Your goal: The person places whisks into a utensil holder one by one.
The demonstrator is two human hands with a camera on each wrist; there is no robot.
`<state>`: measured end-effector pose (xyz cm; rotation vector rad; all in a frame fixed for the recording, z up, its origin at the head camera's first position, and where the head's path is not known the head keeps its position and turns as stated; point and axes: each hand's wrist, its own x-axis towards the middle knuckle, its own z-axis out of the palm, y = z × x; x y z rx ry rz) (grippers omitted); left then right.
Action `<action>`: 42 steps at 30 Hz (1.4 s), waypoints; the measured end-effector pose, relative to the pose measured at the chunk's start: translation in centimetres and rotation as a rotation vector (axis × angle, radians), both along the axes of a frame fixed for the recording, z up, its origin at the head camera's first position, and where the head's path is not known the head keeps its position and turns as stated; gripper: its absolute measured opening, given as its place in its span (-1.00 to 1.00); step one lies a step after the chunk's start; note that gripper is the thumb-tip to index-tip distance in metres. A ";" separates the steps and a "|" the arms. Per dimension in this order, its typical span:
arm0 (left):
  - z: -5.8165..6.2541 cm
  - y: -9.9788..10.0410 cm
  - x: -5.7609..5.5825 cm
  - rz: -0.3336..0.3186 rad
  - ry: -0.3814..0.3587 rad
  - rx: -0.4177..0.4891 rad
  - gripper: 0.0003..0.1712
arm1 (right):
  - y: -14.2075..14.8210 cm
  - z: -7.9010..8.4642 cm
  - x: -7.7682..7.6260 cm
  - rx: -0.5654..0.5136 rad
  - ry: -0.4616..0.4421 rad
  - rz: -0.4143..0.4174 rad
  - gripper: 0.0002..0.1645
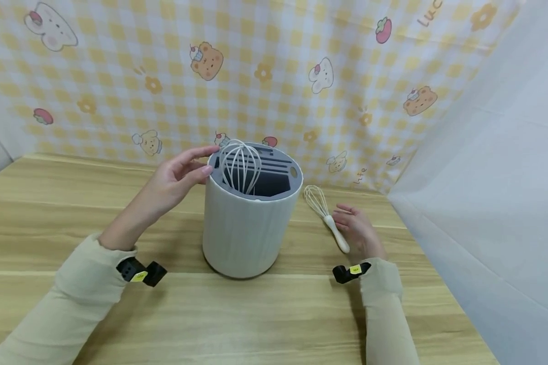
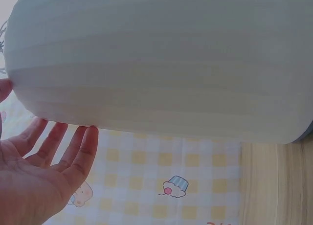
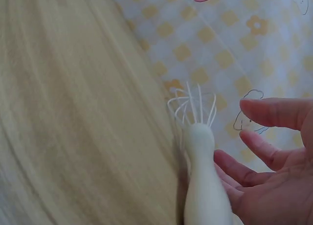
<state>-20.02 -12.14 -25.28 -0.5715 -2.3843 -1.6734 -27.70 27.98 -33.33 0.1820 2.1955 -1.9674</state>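
A white ribbed utensil holder [image 1: 248,238] with a grey slotted top stands upright on the wooden table. A whisk [image 1: 240,167] is in it, its wire loops above the top and its handle hidden inside. My left hand [image 1: 173,178] rests against the holder's left side, thumb and fingertips touching at the rim; the left wrist view shows the fingertips on the white wall [image 2: 146,73]. Right of the holder lies a second, smaller whisk [image 1: 335,232] with a white handle. Beside that handle [image 3: 203,176], my right hand [image 1: 357,228] has its fingers spread loosely, holding nothing.
A yellow-checked cloth [image 1: 265,71] with cartoon prints hangs behind the table [image 1: 237,319]. At the right, a white sheet [image 1: 493,192] runs along the table's edge. Dark wrist cameras [image 1: 141,271] sit on both sleeves.
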 end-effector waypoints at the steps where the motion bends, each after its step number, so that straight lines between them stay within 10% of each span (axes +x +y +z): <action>1: 0.0 0.0 0.0 -0.003 0.002 0.002 -0.49 | 0.0 -0.2 0.0 -0.001 -0.008 0.011 -0.33; 42: 0.1 -0.2 0.4 -0.029 -0.046 0.023 -0.48 | -0.1 -1.5 0.0 0.363 0.044 0.107 -0.49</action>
